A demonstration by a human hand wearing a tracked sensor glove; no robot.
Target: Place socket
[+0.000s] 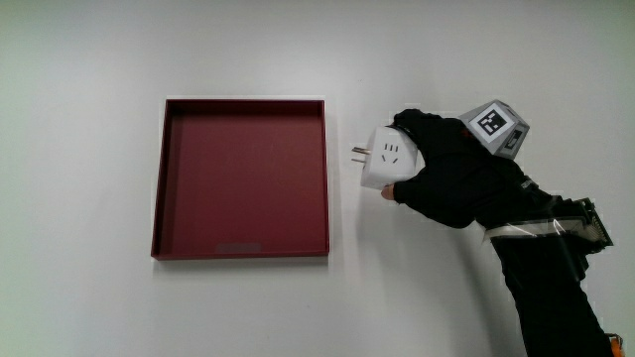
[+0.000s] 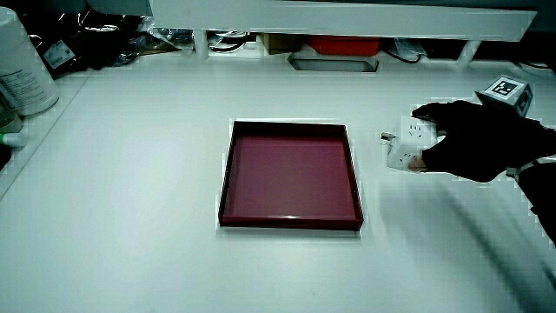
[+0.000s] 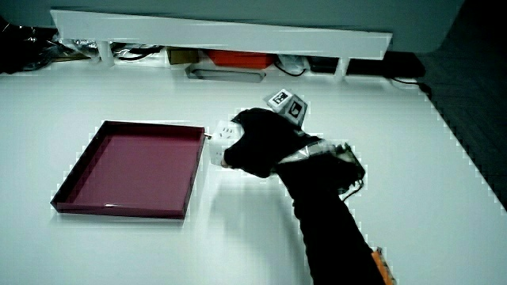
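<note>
Main view shows the hand gripping the socket beside the tray; its prongs could catch the tray's rim.

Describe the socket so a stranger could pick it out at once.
Find the square dark red tray on the white table. Just beside its rim, outside it, the gloved hand has its grip on the socket: a small white cube with slots on its face and metal prongs pointing toward the tray.
</note>
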